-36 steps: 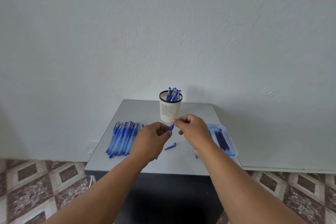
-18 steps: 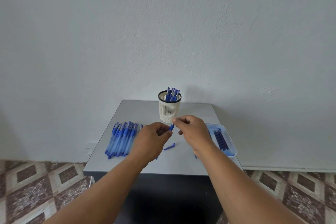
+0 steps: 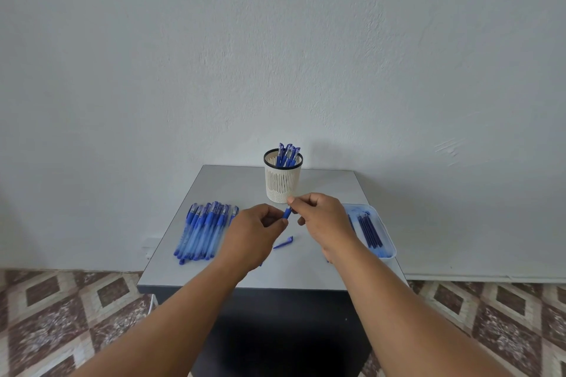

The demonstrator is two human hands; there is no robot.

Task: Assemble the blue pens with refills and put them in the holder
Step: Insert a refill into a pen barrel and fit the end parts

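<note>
Both hands meet above the middle of the grey table on one blue pen. My left hand grips its barrel, most of which is hidden in the fist. My right hand pinches the blue end that sticks out. A loose blue pen cap lies on the table just below them. Behind the hands stands a cream slotted holder with a black rim and several blue pens in it. A row of several blue pens lies at the left. A white tray at the right holds several refills.
The table is small and stands against a white wall. Its front edge drops to a dark base. Patterned brown floor tiles lie on both sides.
The hands and the pen have stayed almost where they were. The view has shifted slightly.
</note>
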